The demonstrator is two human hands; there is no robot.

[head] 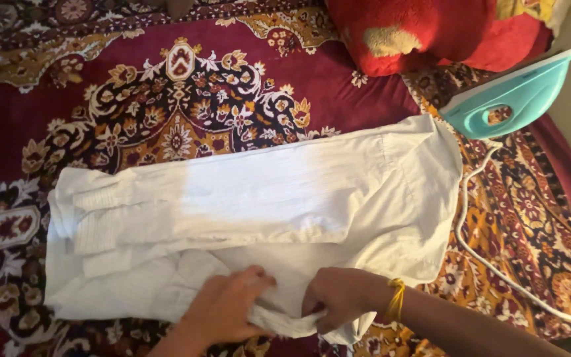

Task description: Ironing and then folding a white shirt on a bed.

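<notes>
White shirt (pixel 259 211), partly folded, lay flat across the middle of the frame, stretching from the left edge area toward the upper right. Sleeve laid lengthwise along the top, cuff end bunched at left. Fabric creased, lower edge gathered and rumpled at bottom centre. Shoulder part smooth at right.

Landmark: shirt (pixel 266 205), lying flat on the patterned spread (pixel 166 99), long axis running left to right. Iron (pixel 507 99) stands on the spread just off the shirt's far right corner; its cord (pixel 470 225) runs down along the shirt's right edge. Cushion (pixel 431 33) behind the shirt, far right. Left hand (pixel 223 307) and right hand (pixel 342 297) rest side by side on the shirt's near edge.
</notes>
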